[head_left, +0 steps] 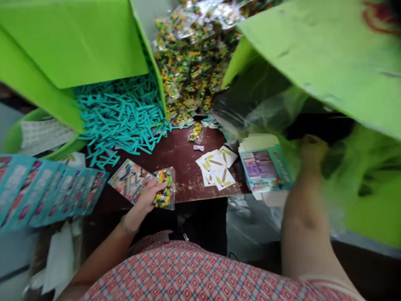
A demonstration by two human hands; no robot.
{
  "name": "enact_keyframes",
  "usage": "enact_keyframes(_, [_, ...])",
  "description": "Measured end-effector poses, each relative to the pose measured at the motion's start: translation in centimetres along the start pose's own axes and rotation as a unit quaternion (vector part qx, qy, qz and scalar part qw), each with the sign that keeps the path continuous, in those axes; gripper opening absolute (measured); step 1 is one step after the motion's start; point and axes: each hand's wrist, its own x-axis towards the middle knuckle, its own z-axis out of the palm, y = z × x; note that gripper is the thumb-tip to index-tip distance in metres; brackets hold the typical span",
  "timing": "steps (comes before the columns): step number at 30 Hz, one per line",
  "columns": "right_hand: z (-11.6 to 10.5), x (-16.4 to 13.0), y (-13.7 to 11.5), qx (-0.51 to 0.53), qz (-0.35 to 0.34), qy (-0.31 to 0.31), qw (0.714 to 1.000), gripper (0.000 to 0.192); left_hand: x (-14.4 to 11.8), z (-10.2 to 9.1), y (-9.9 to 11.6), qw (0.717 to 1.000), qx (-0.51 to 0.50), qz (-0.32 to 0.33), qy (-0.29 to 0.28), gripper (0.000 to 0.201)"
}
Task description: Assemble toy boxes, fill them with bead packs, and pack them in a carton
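Note:
My left hand (pixel 148 195) is closed on a clear bag of small pieces (pixel 163 189) in orange, black and green, near the table's front edge. Partly under that hand lies a colourful printed leaflet (pixel 129 180); whether the fingers also grip it I cannot tell. On the right, my right hand (pixel 313 144) reaches into the dark mouth of a green bin (pixel 326 54) lined with clear plastic, and its fingers are hidden. Just left of the right forearm, an open teal carton (pixel 266 165) lies at the table edge with its flaps out.
Turquoise sticks (pixel 122 117) spill from another green bin (pixel 78 42) at left. Behind the brown table (pixel 184 167) rises a heap of bagged pieces (pixel 194 67). Printed slips (pixel 217 167) lie mid-table. A row of teal cartons (pixel 46 188) stands at far left, beside a green basket (pixel 75 148).

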Motion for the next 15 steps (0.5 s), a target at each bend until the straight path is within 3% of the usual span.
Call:
enact_keyframes(1, [-0.3,-1.4,-0.3,0.017,0.045,0.082,0.995,0.059,0.2,0.0,0.2,1.0,-0.008,0.017,0.005,0.048])
enact_keyframes(3, [0.2,-5.4,-2.2,0.079,0.114,0.093,0.986,0.039,0.6,0.2,0.2,0.998,-0.04,0.05,0.002,0.057])
enact_keyframes(5, [2.6,-10.6,-6.3,0.112,0.102,0.001,0.989,0.022,1.1,1.0,-0.1,0.993,-0.084,0.076,-0.027,0.063])
enact_keyframes(7, [7.0,-16.4,-12.2,0.139,-0.006,-0.094,0.986,0.019,1.5,2.1,-0.6,0.986,-0.125,0.085,-0.074,0.064])
enact_keyframes(10, [14.8,-23.6,-20.9,0.149,-0.15,-0.284,0.935,0.03,1.9,2.9,-0.7,0.981,-0.145,0.104,-0.08,0.055])
enact_keyframes(12, [18.4,-25.8,-24.7,0.11,-0.172,-0.327,0.923,0.034,1.9,1.9,0.0,0.98,-0.134,0.143,-0.035,0.049])
enact_keyframes(15, [20.8,-24.5,-27.5,0.159,-0.238,-0.4,0.871,0.034,1.1,-2.3,1.6,0.975,-0.14,0.169,0.025,0.045])
